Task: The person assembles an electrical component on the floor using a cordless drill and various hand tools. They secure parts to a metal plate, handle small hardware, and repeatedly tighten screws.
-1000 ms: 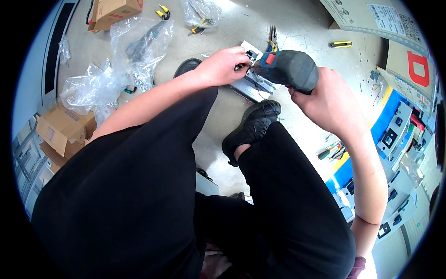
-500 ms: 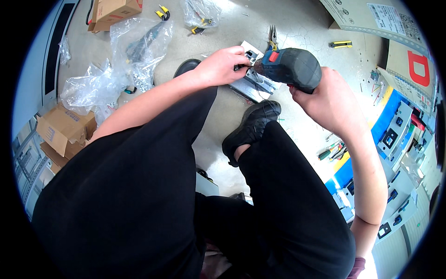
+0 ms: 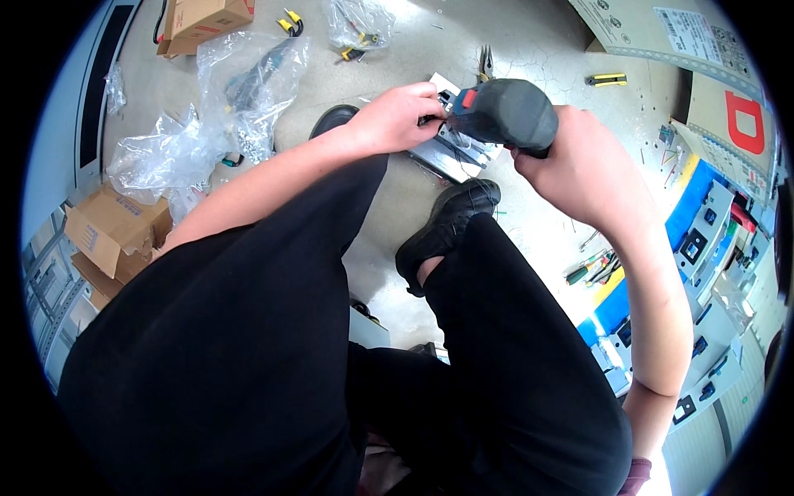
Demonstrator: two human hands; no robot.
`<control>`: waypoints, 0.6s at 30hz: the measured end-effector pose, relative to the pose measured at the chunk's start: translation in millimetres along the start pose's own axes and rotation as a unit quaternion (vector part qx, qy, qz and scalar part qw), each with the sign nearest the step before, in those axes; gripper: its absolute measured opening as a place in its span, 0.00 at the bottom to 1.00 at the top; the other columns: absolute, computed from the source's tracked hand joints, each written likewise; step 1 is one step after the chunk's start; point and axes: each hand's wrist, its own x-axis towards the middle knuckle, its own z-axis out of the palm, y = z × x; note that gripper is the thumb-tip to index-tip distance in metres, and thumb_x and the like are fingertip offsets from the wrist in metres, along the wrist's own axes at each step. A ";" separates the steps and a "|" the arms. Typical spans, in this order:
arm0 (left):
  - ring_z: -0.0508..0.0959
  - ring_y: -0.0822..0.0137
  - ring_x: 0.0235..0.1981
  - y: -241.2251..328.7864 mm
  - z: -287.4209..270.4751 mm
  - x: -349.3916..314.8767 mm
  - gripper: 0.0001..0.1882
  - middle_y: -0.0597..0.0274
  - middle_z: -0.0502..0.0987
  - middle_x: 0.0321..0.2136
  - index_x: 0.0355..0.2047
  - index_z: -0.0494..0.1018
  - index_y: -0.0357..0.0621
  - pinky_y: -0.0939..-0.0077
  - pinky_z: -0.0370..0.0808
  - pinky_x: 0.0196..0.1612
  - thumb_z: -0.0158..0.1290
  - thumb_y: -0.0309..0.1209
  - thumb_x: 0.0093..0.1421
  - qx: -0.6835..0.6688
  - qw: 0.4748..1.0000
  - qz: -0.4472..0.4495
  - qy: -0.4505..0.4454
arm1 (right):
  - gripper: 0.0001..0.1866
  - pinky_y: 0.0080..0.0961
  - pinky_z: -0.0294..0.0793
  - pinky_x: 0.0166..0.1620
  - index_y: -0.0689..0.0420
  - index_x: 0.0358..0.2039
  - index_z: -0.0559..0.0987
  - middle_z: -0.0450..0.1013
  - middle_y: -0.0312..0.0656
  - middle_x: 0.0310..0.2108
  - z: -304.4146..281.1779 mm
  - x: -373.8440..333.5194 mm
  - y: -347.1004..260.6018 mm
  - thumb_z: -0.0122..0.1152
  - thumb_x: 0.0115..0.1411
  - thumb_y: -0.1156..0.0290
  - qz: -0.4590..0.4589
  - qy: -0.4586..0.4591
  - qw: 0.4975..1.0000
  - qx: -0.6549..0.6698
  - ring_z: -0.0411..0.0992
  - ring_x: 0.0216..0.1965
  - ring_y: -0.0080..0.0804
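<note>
My right hand (image 3: 583, 165) is wrapped round the handle of a dark power drill (image 3: 509, 116) with a red button on it. The drill's front end points left, over a metal panel (image 3: 451, 164) that lies on the floor between my feet. My left hand (image 3: 399, 118) is closed at the panel's upper part, its fingertips pinching a small black part (image 3: 428, 121). What exactly that part is, I cannot make out. The drill's tip is hidden behind the drill body and close to my left fingertips. Thin dark wires trail across the panel.
Needle-nose pliers (image 3: 485, 63) lie beyond the drill. A yellow utility knife (image 3: 608, 80) is at the far right, hand tools (image 3: 592, 269) nearer. Clear plastic bags (image 3: 169, 157) and an opened cardboard box (image 3: 124, 227) are on the left. My black shoe (image 3: 451, 217) stands beside the panel.
The drill and my right hand have moved slightly left and up, nearer to my left fingertips. My left hand and the panel stay about where they were.
</note>
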 end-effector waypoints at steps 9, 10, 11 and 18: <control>0.81 0.58 0.38 3.8 -1.2 -8.6 0.10 0.59 0.78 0.36 0.44 0.84 0.43 0.65 0.79 0.43 0.63 0.27 0.62 -0.039 0.996 -0.084 -0.009 | 0.10 0.47 0.84 0.47 0.64 0.34 0.86 0.82 0.59 0.30 0.5 3.8 0.7 0.64 0.55 0.72 -0.022 -0.005 1.000 -0.004 0.82 0.38 0.58; 0.80 0.60 0.37 5.2 -1.9 -9.2 0.11 0.60 0.78 0.36 0.45 0.83 0.43 0.67 0.79 0.42 0.63 0.27 0.61 -0.046 0.993 -0.111 -0.006 | 0.10 0.47 0.84 0.47 0.64 0.34 0.86 0.82 0.59 0.30 0.1 4.1 0.8 0.64 0.54 0.72 -0.026 -0.008 1.000 -0.008 0.83 0.38 0.58; 0.79 0.62 0.35 6.8 -3.1 -9.8 0.12 0.61 0.78 0.35 0.46 0.83 0.44 0.68 0.78 0.42 0.64 0.27 0.61 -0.052 0.989 -0.137 -0.003 | 0.10 0.47 0.84 0.47 0.64 0.34 0.86 0.82 0.59 0.31 0.0 4.0 1.1 0.64 0.54 0.72 -0.026 -0.009 1.000 -0.011 0.83 0.38 0.58; 0.76 0.69 0.32 0.6 1.9 -9.7 0.17 0.65 0.78 0.31 0.49 0.82 0.43 0.73 0.77 0.41 0.66 0.27 0.59 -0.100 0.974 -0.200 0.016 | 0.11 0.47 0.84 0.48 0.66 0.33 0.86 0.82 0.59 0.31 2.5 3.8 -1.2 0.65 0.54 0.71 -0.015 -0.007 0.999 -0.034 0.83 0.38 0.58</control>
